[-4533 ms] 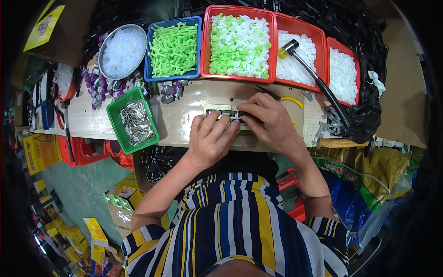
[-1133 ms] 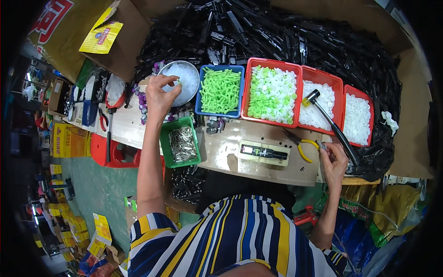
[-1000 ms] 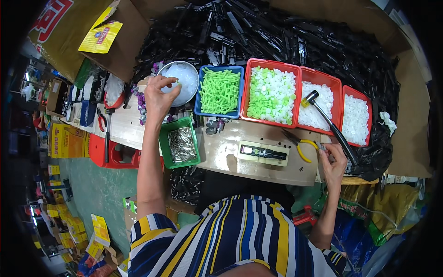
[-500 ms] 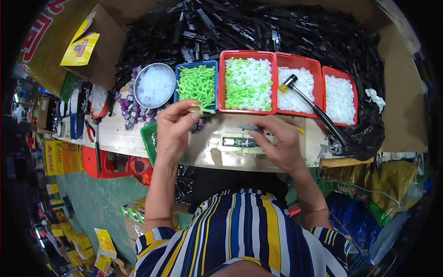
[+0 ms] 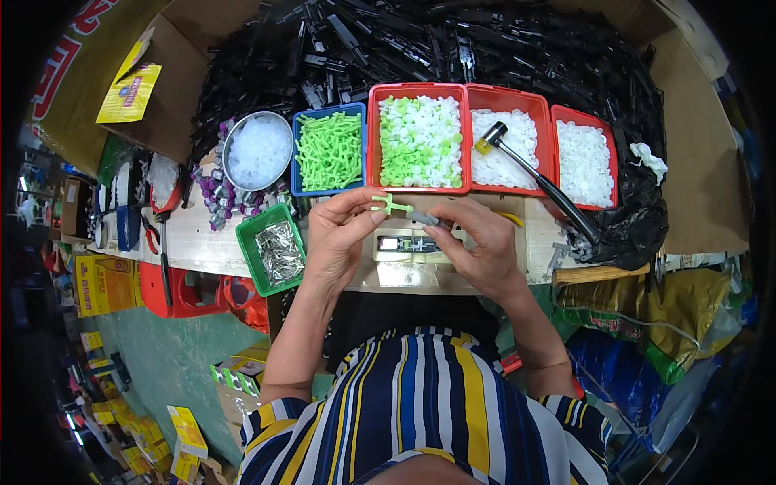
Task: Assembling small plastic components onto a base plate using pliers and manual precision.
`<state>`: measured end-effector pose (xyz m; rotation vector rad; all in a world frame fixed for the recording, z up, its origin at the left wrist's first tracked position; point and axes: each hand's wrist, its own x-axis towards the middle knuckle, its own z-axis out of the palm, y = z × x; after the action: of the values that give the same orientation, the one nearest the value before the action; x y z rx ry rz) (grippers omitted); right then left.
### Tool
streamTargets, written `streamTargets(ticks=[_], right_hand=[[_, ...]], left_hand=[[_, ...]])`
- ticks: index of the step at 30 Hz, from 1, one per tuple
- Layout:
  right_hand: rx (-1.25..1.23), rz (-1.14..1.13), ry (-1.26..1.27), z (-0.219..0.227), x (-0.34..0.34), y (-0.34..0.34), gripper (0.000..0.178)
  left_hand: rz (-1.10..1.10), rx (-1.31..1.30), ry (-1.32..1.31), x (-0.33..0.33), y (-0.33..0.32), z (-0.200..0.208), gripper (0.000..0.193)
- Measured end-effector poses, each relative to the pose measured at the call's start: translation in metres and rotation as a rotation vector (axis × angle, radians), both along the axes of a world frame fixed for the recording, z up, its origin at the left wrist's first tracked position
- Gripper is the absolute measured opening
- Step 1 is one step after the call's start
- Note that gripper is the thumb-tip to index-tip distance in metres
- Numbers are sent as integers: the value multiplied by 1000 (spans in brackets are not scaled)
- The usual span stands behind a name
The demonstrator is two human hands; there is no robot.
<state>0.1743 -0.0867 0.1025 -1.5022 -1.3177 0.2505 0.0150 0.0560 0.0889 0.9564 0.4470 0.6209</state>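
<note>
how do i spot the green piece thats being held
Find the row of bins along the worktable, then the left hand below it. That hand pinches the green piece, pointing toward the grey part in the right hand. Its lookalikes lie heaped in the blue bin.

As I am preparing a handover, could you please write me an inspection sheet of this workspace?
Surface: pale bench, partly glossy.
Job's things: green forked piece and grey part, ends close together; black assembly on a cream block nearby.
Clutter: hammer lying over a red tray; black parts heaped behind.
Hands: left hand pinches the green forked piece, right hand the grey part.
Cables: none clearly identifiable.
Surroundings: yellow boxes on green floor, lower left.
</note>
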Motion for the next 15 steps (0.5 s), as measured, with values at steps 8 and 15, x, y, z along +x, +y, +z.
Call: streamTargets(ticks=[8, 15], right_hand=[[2, -16, -58, -2, -2, 1, 19], [37, -9, -174, -3, 0, 1, 21]], left_hand=[[22, -30, 4, -4, 0, -2, 25], [30, 62, 123, -1, -6, -5, 19]])
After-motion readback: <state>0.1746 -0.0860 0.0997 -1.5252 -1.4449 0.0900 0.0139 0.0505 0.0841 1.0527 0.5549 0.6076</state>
